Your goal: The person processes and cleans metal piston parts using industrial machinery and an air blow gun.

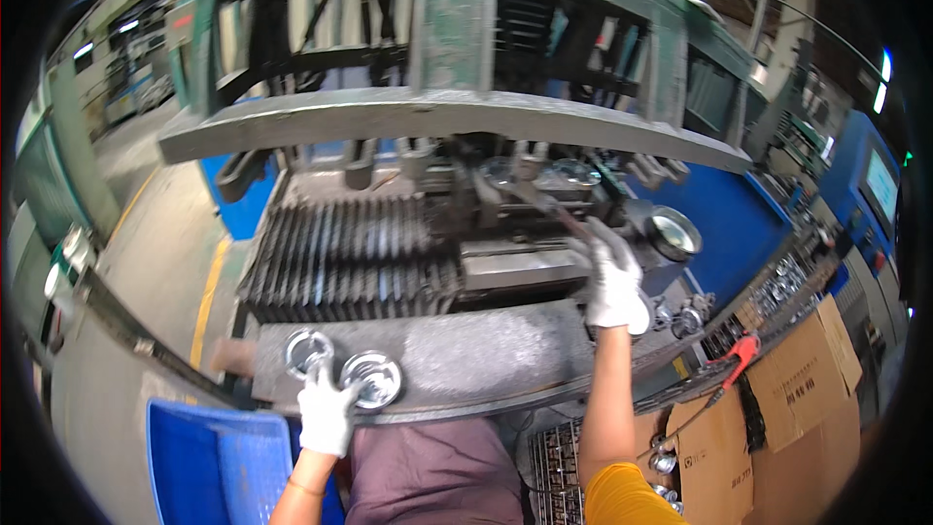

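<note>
My left hand (327,414), in a white glove, is at the near left of a grey metal ledge. Its fingers close over the near rim of a shiny round metal part (307,342). A second round metal part (373,380) lies right beside the thumb. My right hand (612,282), gloved too, is raised over the ledge's right end. It is wrapped round the handle of a long thin tool (554,208), which reaches forward and left into the machine. The tool's far end is blurred among the machine parts, so its kind does not show.
A heavy green machine frame (452,29) with a thick crossbar spans the front. Ribbed metal covers (345,253) lie behind the ledge. A round metal pot (674,233) stands right. Nearby are a blue bin (219,467), cardboard boxes (797,379) and a red-handled clamp (743,352).
</note>
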Demonstrator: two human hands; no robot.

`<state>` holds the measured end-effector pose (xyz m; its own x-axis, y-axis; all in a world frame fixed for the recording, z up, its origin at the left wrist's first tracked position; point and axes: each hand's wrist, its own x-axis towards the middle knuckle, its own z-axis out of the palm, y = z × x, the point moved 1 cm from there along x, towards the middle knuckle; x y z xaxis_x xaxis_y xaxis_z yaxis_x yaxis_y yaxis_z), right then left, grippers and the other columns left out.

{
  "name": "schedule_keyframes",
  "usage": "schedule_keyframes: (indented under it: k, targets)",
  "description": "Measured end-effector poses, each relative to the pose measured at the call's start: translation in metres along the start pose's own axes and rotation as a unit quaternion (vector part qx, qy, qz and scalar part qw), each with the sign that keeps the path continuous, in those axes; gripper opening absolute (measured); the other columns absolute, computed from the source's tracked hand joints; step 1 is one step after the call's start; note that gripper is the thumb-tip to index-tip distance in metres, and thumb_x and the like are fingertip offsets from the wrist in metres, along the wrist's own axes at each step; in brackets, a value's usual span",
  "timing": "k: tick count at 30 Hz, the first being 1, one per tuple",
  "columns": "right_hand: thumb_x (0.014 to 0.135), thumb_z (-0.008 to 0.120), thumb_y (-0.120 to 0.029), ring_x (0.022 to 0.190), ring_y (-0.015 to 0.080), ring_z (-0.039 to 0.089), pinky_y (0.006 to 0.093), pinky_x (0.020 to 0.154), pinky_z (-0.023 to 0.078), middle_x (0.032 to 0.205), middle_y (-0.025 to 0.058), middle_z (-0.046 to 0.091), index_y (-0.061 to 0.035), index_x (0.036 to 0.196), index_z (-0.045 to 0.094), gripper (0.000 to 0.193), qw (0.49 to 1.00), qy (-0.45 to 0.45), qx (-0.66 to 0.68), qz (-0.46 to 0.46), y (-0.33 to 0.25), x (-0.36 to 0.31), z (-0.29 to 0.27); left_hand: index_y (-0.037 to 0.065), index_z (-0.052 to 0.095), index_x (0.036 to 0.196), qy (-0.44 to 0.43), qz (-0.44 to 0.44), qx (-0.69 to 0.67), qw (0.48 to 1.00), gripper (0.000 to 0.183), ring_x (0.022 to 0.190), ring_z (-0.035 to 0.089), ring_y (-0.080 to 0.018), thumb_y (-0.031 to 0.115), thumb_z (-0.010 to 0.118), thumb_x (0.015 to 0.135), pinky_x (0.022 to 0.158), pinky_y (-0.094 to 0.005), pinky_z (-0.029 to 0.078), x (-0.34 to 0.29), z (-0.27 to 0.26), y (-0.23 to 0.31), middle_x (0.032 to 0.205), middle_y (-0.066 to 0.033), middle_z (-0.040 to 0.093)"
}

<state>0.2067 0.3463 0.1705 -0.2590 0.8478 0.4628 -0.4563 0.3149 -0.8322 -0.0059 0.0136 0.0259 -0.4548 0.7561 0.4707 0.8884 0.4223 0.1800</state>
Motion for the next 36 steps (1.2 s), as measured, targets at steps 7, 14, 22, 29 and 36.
schedule_keyframes:
  k: [7, 14, 22, 29, 36]
  targets:
    - [0.089, 0.056, -0.01, 0.082, 0.0218, 0.06, 0.0305, 0.076, 0.048, 0.096, 0.0162, 0.065, 0.0077, 0.108, 0.058, 0.026, 0.966, -0.004, -0.252, -0.049, 0.081, 0.009, 0.176, 0.027, 0.07, 0.099, -0.028, -0.065, -0.009, 0.997, 0.025, 0.121, 0.04, -0.0474, 0.017, 0.06, 0.078, 0.086, -0.0488, 0.043, -0.002, -0.001, -0.002, 0.133, -0.0278, 0.042]
    - [0.086, 0.058, -0.014, 0.08, 0.0156, 0.062, 0.0283, 0.06, 0.048, 0.087, 0.0124, 0.065, 0.0011, 0.101, 0.062, 0.022, 0.988, 0.034, -0.151, -0.01, 0.105, -0.043, 0.22, 0.026, 0.068, 0.102, -0.054, -0.077, -0.025, 0.995, 0.026, 0.122, 0.04, -0.0426, 0.019, 0.055, 0.081, 0.089, -0.0492, 0.04, -0.012, -0.01, -0.016, 0.129, -0.0243, 0.045]
    - [0.089, 0.05, -0.004, 0.072, 0.0137, 0.061, 0.0249, 0.059, 0.047, 0.083, 0.0064, 0.065, -0.0017, 0.093, 0.063, 0.014, 0.998, -0.043, 0.04, 0.0, 0.148, -0.023, 0.224, 0.023, 0.067, 0.102, -0.054, -0.064, -0.025, 0.996, 0.023, 0.117, 0.043, -0.041, 0.02, 0.054, 0.083, 0.087, -0.0482, 0.04, -0.011, -0.008, -0.014, 0.126, -0.0217, 0.047]
    - [0.09, 0.055, -0.018, 0.076, 0.0193, 0.066, 0.0341, 0.068, 0.051, 0.086, 0.0129, 0.068, -0.0053, 0.112, 0.062, 0.027, 0.931, -0.027, -0.324, -0.169, 0.089, -0.068, 0.261, 0.026, 0.067, 0.103, -0.064, -0.054, -0.034, 0.996, 0.025, 0.118, 0.043, -0.0406, 0.02, 0.055, 0.082, 0.088, -0.0484, 0.04, -0.006, -0.006, -0.009, 0.126, -0.0208, 0.047]
    - [0.089, 0.049, -0.005, 0.071, 0.021, 0.063, 0.0337, 0.065, 0.05, 0.087, 0.0144, 0.066, -0.0025, 0.113, 0.06, 0.026, 0.956, -0.081, -0.259, -0.115, 0.098, -0.083, 0.322, 0.021, 0.065, 0.102, -0.055, -0.047, -0.025, 0.997, 0.022, 0.114, 0.045, -0.0416, 0.021, 0.053, 0.084, 0.085, -0.0488, 0.04, -0.004, -0.006, -0.007, 0.125, -0.0235, 0.046]
